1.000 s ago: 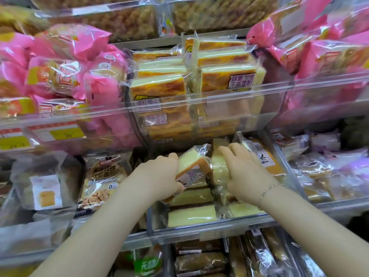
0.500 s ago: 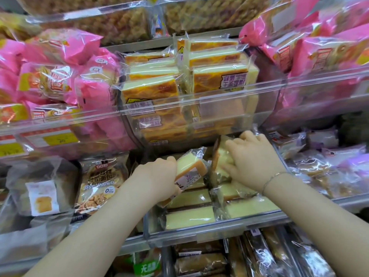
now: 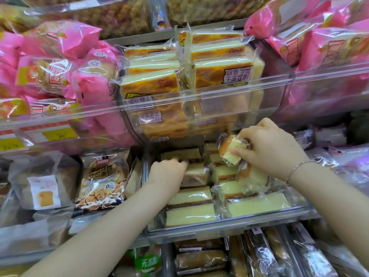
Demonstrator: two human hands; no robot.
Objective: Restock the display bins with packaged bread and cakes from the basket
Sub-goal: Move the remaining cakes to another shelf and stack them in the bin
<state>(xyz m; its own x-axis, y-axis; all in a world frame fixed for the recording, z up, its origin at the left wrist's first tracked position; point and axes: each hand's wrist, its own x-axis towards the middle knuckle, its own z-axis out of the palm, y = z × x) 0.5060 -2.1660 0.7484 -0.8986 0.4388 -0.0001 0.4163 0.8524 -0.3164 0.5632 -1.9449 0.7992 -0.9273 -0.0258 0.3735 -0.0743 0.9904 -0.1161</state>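
The wrapped cake slice (image 3: 232,149) sits up in the air over the back right part of the clear display bin (image 3: 219,226), tilted, with the right hand (image 3: 267,148) pinching it, thumb under the front and fingers curled over the top. It's above the other pale yellow cake packs (image 3: 191,214) lying in 2 rows in that bin, brown crust edges showing between them. The left hand (image 3: 166,172) is down in the left row near the back, fingers curled onto a pack there (image 3: 194,173); can't really tell if it's gripping or just pressing, the fingertips are hidden. There's a thin bracelet (image 3: 295,168) on the right wrist.

Just left of the bin, on the same shelf, a Rye Walnuts bread bag (image 3: 101,180) stands upright, and further left a clear bag with a small cake picture label (image 3: 43,191). The bin above (image 3: 199,100) is packed with orange-topped cake blocks (image 3: 149,84) stacked in 2 columns. Pink bread bags (image 3: 60,62) fill the bin to its left, more pink ones (image 3: 329,45) to the right. Below the front edge of the shelf there are dark-wrapped long breads (image 3: 201,258). Right end of the shelf has some whitish wrapped packs (image 3: 329,136), too blurry to read
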